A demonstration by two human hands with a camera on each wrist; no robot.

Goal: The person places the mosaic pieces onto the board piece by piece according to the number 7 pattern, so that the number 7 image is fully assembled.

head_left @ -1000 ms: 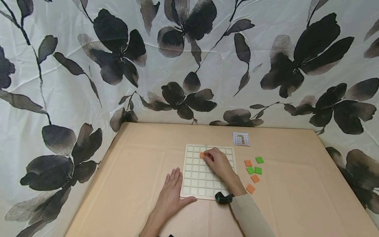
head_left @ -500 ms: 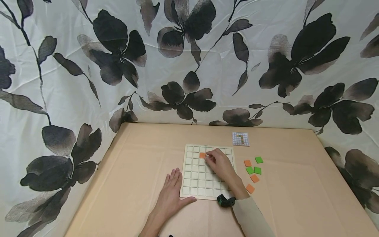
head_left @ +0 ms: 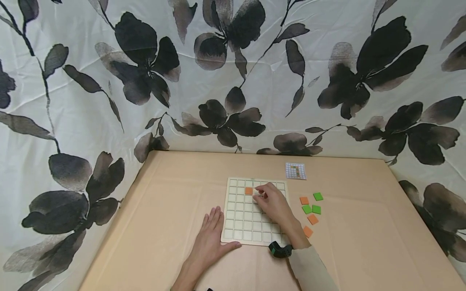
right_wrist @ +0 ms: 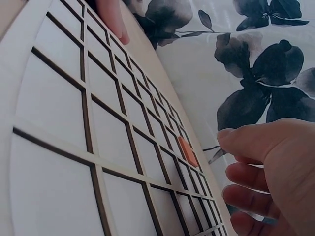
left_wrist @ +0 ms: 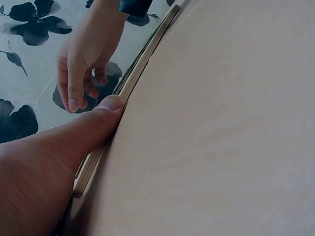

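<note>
A pale wooden board (head_left: pixel 238 224) divided into a grid of square cells lies on the table. One orange square tile (head_left: pixel 248 190) sits in a cell near its far side; the right wrist view shows the same tile (right_wrist: pixel 187 151) set among the ribs. My right hand (head_left: pixel 273 204) hovers over the board just right of this tile, fingers loosely bent, thumb apart from them, nothing held. Beside the board's left edge my left hand (head_left: pixel 211 239) lies with fingers straight. Its thumb (left_wrist: pixel 106 115) presses along the near edge.
Right of the board lie several loose tiles, among them a green tile (head_left: pixel 318 196) and an orange tile (head_left: pixel 312 219). A small card (head_left: pixel 296 171) printed with a coloured grid pattern lies behind them. A floral cloth (head_left: pixel 225 81) hangs behind the table (head_left: pixel 364 226).
My right hand has let go of the orange tile and drawn slightly right and away, its thumb and fingers parting. The tile stays in its cell. My left hand has not moved.
</note>
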